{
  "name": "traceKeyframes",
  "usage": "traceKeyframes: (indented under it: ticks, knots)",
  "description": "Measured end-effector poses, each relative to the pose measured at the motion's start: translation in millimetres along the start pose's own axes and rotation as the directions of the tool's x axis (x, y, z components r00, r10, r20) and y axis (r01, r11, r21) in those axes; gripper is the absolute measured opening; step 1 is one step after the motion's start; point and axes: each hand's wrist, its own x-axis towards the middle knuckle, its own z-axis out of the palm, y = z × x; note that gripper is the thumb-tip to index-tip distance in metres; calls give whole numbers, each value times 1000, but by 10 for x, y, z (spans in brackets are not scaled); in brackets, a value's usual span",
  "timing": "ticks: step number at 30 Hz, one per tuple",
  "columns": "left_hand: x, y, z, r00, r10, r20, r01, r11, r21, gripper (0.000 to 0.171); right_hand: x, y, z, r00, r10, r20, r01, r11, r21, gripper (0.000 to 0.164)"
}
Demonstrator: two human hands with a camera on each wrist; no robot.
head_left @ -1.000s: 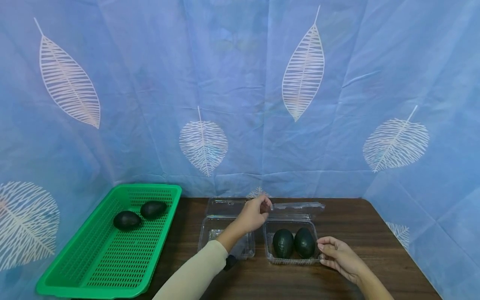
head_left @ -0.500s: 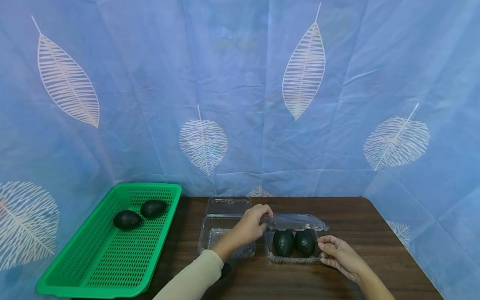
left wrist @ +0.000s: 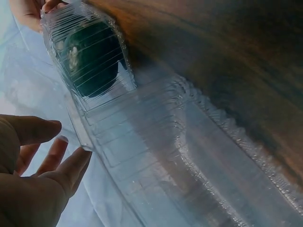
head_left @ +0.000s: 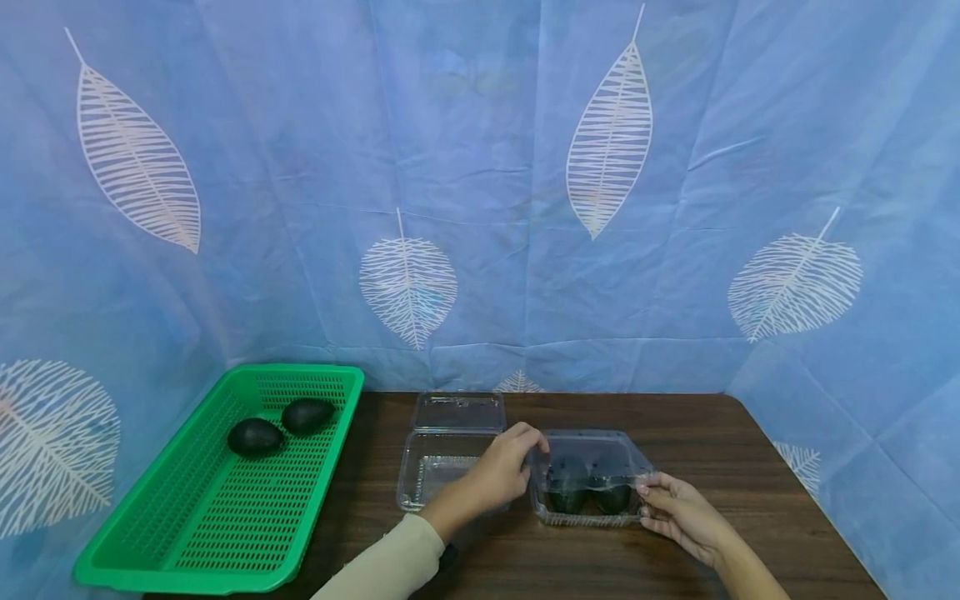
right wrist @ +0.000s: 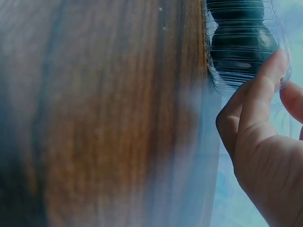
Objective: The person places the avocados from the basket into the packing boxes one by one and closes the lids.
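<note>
Two dark green avocados (head_left: 567, 497) lie side by side in the right-hand clear plastic clamshell container (head_left: 585, 520). Its lid (head_left: 592, 450) slopes down over them from the back, its front edge still raised. At the container's left side is my left hand (head_left: 510, 462). In the left wrist view, a fingertip touches a clear plastic edge, with space between thumb and fingers (left wrist: 71, 170). My right hand (head_left: 678, 512) pinches the right side of the container near its front corner. The right wrist view shows a finger (right wrist: 267, 75) against the ribbed wall and the thumb opposite.
A second clear clamshell container (head_left: 431, 483) lies open to the left, partly behind my left arm. Farther left, a green plastic basket (head_left: 225, 500) holds two dark avocados (head_left: 255, 438). A blue leaf-patterned cloth (head_left: 480, 167) hangs behind the wooden table (head_left: 705, 442).
The right container's lid has swung forward and down over the avocados. My left hand has come slightly down and towards me with it. The right hand has stayed at the container's right side.
</note>
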Motion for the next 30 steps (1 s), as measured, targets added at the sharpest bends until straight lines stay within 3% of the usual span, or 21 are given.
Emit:
traceKeyframes:
  ticks: [7, 14, 18, 23, 30]
  knots:
    - [-55, 13, -4, 999, 5, 42, -4, 1000, -27, 41, -32, 19, -32, 1000, 18, 14, -19, 998, 58, 22]
    - [-78, 5, 54, 1000, 27, -4, -27, 999, -46, 35, -53, 10, -53, 999, 45, 1, -44, 993, 108, 33]
    - [-94, 13, 82, 1000, 23, -20, -24, 999, -30, 29, -64, 5, -73, 997, -8, 83, -4, 991, 136, 30]
    - [-108, 35, 91, 1000, -1, -10, 0, 1000, -20, 26, -69, 3, -105, 978, -64, 198, 31, 985, 168, 31]
    - [-125, 62, 84, 1000, -16, 10, 16, 1000, -5, 24, -78, -14, -105, 980, -58, 193, 26, 986, 167, 29]
